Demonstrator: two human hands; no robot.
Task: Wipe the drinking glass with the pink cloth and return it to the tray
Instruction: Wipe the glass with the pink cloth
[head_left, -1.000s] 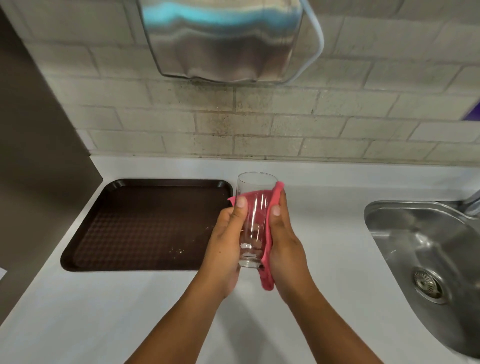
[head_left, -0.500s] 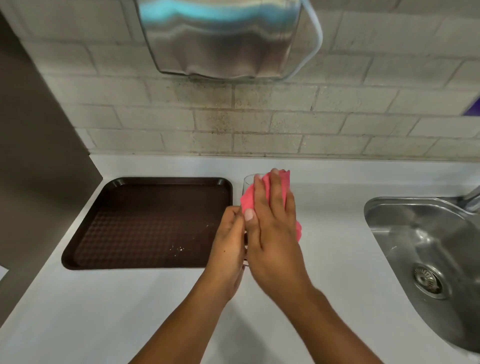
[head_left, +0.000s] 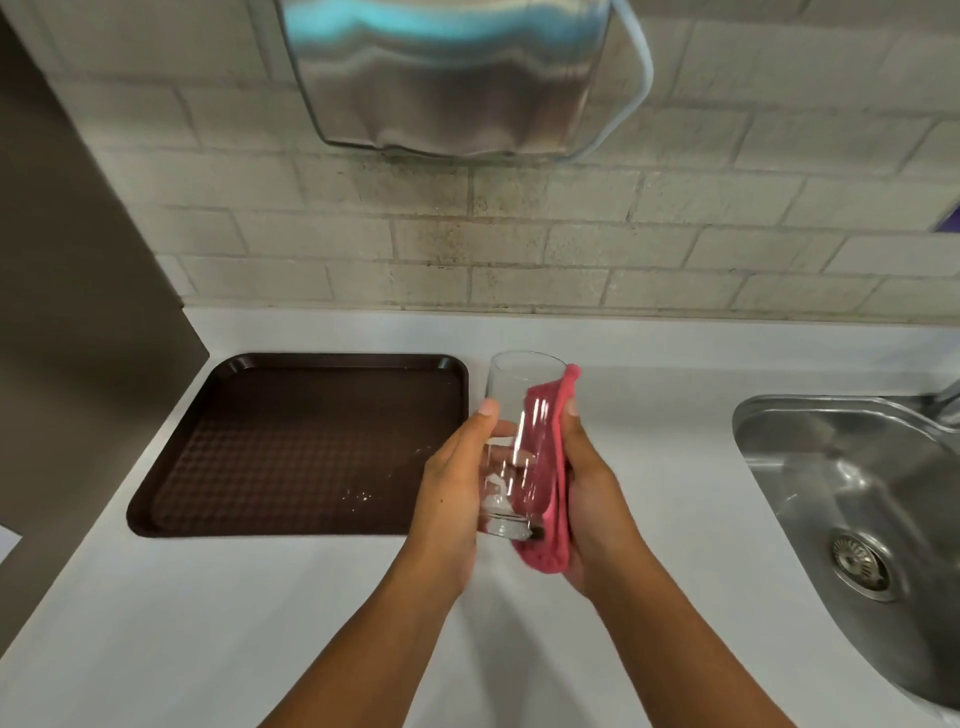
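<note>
A clear drinking glass (head_left: 511, 395) is held upright above the white counter, just right of the brown tray (head_left: 249, 395). My left hand (head_left: 452, 483) grips its left side, thumb near the rim. My right hand (head_left: 592, 499) presses the pink cloth (head_left: 550, 467) flat against the glass's right side, from near the rim down past its base. The tray holds nothing but a few pale crumbs.
A steel sink (head_left: 852, 467) with a drain (head_left: 860, 564) is set into the counter (head_left: 260, 623) at the right. A metal dispenser (head_left: 441, 78) hangs on the brick wall above. A dark panel (head_left: 67, 312) bounds the left side.
Half a second ago my right hand covered the top of the glass with the cloth. It has slid back down to the glass's right side, and the rim shows again.
</note>
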